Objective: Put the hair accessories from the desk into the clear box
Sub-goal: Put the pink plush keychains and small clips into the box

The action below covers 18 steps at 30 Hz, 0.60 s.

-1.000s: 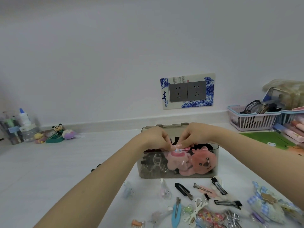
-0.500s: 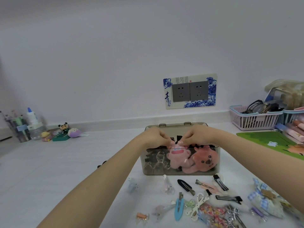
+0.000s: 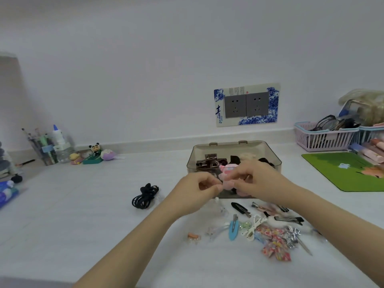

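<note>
Left hand and right hand close together in front of the near wall of the clear smoke-tinted plastic box, fingers of both curled and pinching a small pink plush hair accessory between them, just above the box's near rim. Inside the box, a dark metallic claw clip toward the left, black fabric pieces in the middle and a pale fluffy item toward the back (details blurred through the wall).

On the white desk, near the front edge and just before the box, a scatter of loose accessories: a black snap clip, a light blue teardrop snap clip, a white ribbon bow, a red floral fabric bow, a silver bow clip, a long black alligator clip and a tiny orange clip at the left end of the scatter. Left of the box, well apart from it, a bundle of black elastic hair ties.

Toward the desk's back right corner, a pink slatted plastic basket with glasses inside, and a green mat at the right edge. Toward the back left corner, a clear cup of brushes, a white bottle with a blue tip and small cartoon figurines. On the wall behind the box, a grey double socket in a blue-and-white floral frame.
</note>
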Available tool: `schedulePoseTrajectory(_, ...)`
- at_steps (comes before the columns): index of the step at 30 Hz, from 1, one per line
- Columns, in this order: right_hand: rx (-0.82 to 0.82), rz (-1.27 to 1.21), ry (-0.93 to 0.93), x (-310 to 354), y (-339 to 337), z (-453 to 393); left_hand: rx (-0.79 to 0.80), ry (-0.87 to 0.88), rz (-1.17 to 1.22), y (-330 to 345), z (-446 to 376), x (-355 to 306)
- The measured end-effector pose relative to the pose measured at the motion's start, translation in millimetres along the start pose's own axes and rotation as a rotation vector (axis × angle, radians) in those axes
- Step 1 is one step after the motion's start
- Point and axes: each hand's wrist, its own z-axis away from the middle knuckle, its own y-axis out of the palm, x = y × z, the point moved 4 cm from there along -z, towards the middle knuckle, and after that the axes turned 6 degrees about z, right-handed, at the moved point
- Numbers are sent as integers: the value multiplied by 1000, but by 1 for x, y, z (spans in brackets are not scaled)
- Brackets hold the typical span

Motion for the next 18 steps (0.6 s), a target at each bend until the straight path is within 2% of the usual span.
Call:
schedulePoseTrajectory(2, 14, 120, -38, 3, 8, 8, 109, -17, -90, 6, 12, 11)
schedulePoseTrajectory(4, 120, 107, -46, 5, 21, 14, 169, -44, -135, 12, 21, 20)
schedulePoseTrajectory(7, 210, 104, -35, 2, 40, 15, 228, -100, -20, 21, 28, 29)
schedulePoseTrajectory(12, 303, 173, -47, 0, 58, 6, 213, -103, -13, 20, 23, 34)
schedulePoseTrajectory(18, 286, 100, 60, -2, 59, -3, 183, -121, -149, 11, 13, 40)
